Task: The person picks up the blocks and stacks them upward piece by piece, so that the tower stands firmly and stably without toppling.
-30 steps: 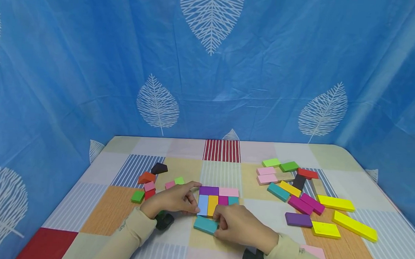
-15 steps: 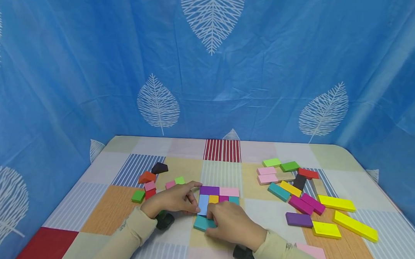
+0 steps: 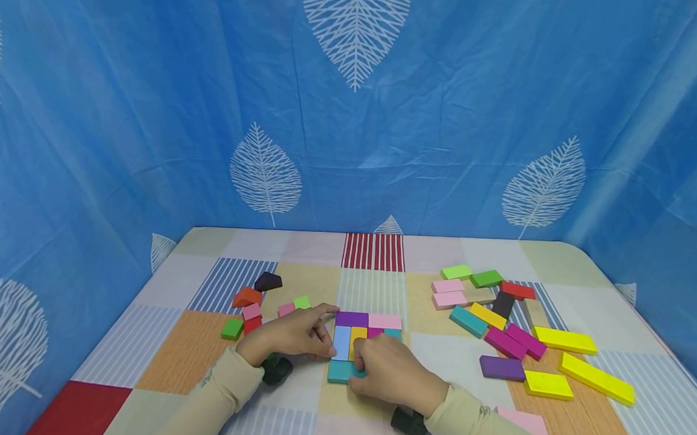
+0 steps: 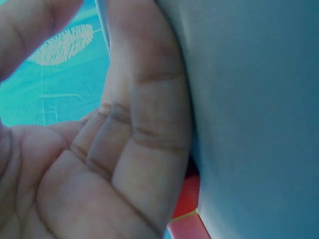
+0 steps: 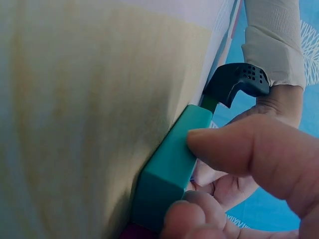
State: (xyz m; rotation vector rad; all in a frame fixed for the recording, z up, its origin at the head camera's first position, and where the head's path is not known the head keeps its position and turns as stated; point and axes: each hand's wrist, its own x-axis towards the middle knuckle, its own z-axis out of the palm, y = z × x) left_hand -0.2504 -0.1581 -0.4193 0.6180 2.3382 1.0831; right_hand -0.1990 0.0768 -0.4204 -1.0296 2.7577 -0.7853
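My right hand (image 3: pixel 397 369) pinches a teal wooden block (image 3: pixel 340 371). In the right wrist view, its thumb lies on one face of the teal block (image 5: pixel 167 162), with the fingers bent at the near end. That block lies flush along the near edge of a flat arrangement: purple (image 3: pixel 352 319) and pink (image 3: pixel 385 321) blocks at the back, light-blue (image 3: pixel 341 344) and orange (image 3: pixel 357 341) ones below. Magenta (image 3: pixel 374 333) and another teal block (image 3: pixel 393 334) are partly covered by my right hand. My left hand (image 3: pixel 293 335) touches the arrangement's left side with its fingertips.
At right lie several loose blocks, among them long yellow ones (image 3: pixel 565 341), a purple one (image 3: pixel 502 368) and a pink one (image 3: pixel 523 423) near my right sleeve. Small pieces, including a black one (image 3: pixel 268 281) and a green one (image 3: pixel 232 329), lie left. A blue curtain (image 3: pixel 350 172) hangs behind the table.
The teal block has turned from a slight slant to straight and now sits against the arrangement. My right hand has shifted a little left with it; my left hand stays put.
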